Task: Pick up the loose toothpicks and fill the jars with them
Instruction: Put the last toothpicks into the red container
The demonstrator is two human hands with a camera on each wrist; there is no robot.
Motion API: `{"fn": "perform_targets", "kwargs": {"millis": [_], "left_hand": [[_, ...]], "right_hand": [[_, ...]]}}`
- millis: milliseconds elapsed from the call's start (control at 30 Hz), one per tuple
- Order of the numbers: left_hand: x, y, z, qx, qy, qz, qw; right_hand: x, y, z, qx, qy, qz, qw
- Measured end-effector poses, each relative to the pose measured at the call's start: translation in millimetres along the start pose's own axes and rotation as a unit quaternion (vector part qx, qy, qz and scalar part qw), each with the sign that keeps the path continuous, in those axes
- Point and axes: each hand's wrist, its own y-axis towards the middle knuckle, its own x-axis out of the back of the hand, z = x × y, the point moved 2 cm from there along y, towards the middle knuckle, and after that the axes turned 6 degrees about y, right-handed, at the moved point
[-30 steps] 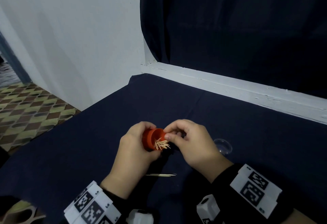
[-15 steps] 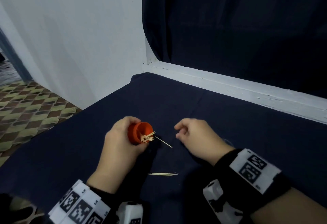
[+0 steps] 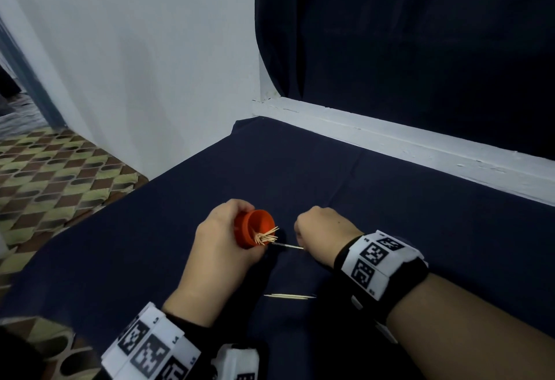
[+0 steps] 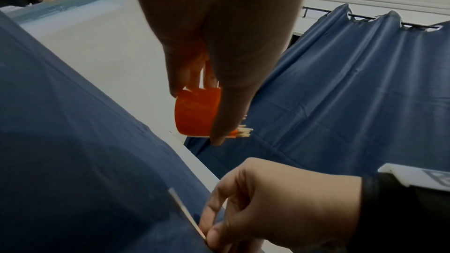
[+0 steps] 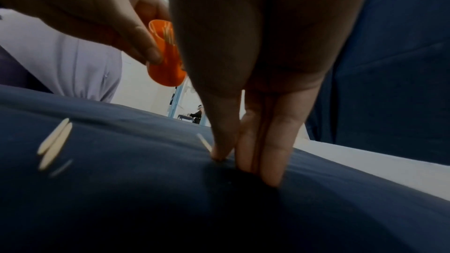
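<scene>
Two toothpicks (image 3: 289, 296) on navy cloth (image 3: 390, 214) — white wall (image 3: 135, 64) | left hand (image 3: 222, 255) grips jar (image 3: 253, 228) | right hand (image 3: 322, 237) pinches toothpick (image 3: 288, 246)

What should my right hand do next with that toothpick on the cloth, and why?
Probably close the pinch and lift it into the orange jar. Your right hand has its fingertips down at one end of the single toothpick on the cloth, and your left hand holds the jar tilted, mouth toward it.

The dark-clothed table (image 3: 390, 214) is being viewed from above and behind by the head camera, while the orange jar (image 4: 197, 111) and the single toothpick (image 5: 204, 142) are being shared, close and low, by both wrist cameras.
</scene>
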Motion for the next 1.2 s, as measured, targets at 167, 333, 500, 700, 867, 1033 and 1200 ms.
{"fn": "perform_targets", "kwargs": {"millis": [167,333,500,700,867,1033,1200], "left_hand": [[-4.0,1.4,-3.9,0.001,0.001,0.015,1.0],[-4.6,0.4,-8.5,-0.008,0.013,0.023,1.0],[-1.1,-1.2,-7.6,-0.01,0.01,0.016,1.0],[2.3,-2.4,-7.8,-0.008,0.013,0.008,1.0],[2.9,-4.1,-6.9,-0.006,0.013,0.0,1.0],[4.0,-4.6,-6.5,-0.005,0.014,-0.001,1.0],[5.0,-4.8,-6.5,-0.003,0.012,0.003,1.0]], "right_hand": [[-4.2,-4.3,-3.8,0.013,-0.006,-0.021,1.0],[-3.1,-6.9,-1.4,0.015,-0.026,-0.006,1.0],[-0.6,-15.6,-0.5,0.009,-0.029,0.028,0.999],[-2.6,-45.2,-7.6,0.06,0.083,0.04,0.994],[-3.8,-49.2,-13.0,0.056,0.169,0.074,0.981],[-4.7,-57.3,0.2,0.04,0.08,0.07,0.994],[-11.8,-52.8,13.9,0.055,0.063,0.089,0.992]]}}
